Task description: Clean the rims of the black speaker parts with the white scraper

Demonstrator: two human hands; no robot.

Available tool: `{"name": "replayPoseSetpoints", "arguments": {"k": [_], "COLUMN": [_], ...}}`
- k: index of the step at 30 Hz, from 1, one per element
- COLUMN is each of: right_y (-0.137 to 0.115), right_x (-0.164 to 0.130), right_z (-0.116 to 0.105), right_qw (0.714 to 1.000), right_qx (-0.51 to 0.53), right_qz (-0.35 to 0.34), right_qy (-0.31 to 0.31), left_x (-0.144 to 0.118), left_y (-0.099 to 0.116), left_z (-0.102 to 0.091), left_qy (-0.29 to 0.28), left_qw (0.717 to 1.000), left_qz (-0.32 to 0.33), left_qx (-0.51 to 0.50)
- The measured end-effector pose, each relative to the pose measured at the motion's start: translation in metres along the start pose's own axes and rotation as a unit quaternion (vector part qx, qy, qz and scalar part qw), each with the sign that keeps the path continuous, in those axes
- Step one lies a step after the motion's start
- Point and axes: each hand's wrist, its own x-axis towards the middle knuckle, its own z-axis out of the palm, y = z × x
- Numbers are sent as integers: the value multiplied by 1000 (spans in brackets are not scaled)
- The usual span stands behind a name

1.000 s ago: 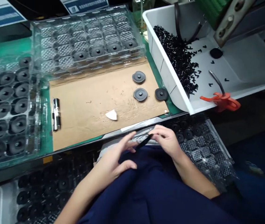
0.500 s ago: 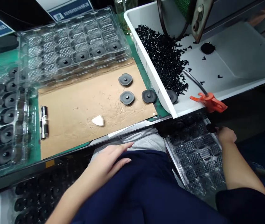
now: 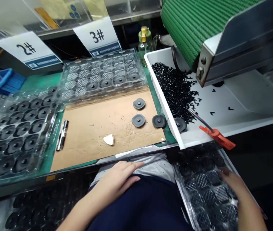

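Note:
My left hand (image 3: 124, 175) rests on my lap at the table's front edge, its fingers stretched out and holding nothing. At the lower right, my right hand (image 3: 231, 181) reaches over a clear plastic tray (image 3: 208, 192) with dark round parts in its far pockets. That hand is blurred and its fingertips are dark, so I cannot make out what they hold. On the cardboard sheet (image 3: 85, 128) lie two grey rubber discs, a near one (image 3: 138, 120) and a far one (image 3: 139, 103). A third disc (image 3: 158, 121) lies at the sheet's right edge.
A white bin (image 3: 161, 99) holds a heap of small black parts (image 3: 174, 93), a disc (image 3: 180, 124) and an orange-handled tool (image 3: 219, 138). Above it juts a green conveyor belt (image 3: 199, 25). Clear disc trays (image 3: 18, 128) stand left; markers (image 3: 62, 134) and a white chip (image 3: 109, 139) lie on the cardboard.
The view has tilted up, showing the number signs and conveyor. My right hand, which held a dark disc beside the tray, has moved in over the tray. My left hand stays on my lap.

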Motion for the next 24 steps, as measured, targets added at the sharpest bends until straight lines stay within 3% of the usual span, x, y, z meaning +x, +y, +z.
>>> {"name": "replayPoseSetpoints", "arguments": {"k": [4,6,8,10,14,17,20,24], "right_y": [-67,-121,-185,-246,-338,-379,-402,-401], "right_x": [-44,-65,-84,-102,-127,-125,-100,-49], "right_z": [14,9,-5,-22,-52,-66,-68,-51], "right_qw": [979,955,903,867,828,828,867,916], "right_qx": [89,124,174,169,43,-40,-123,-182], "right_qz": [-85,-152,-262,-362,-520,-555,-480,-340], "right_qy": [-165,-222,-293,-299,-204,-68,50,111], "left_x": [0,-4,-11,-21,-47,-69,-86,-101], "left_y": [0,-4,-9,-15,-29,-41,-53,-65], "left_z": [2,5,8,10,8,5,3,5], "left_qy": [16,21,20,25,69,101,128,142], "left_qw": [1000,1000,1000,999,997,995,991,987], "left_qz": [21,23,18,18,28,2,-15,-31], "left_qx": [-1,-2,3,11,-5,-25,-39,-72]}}
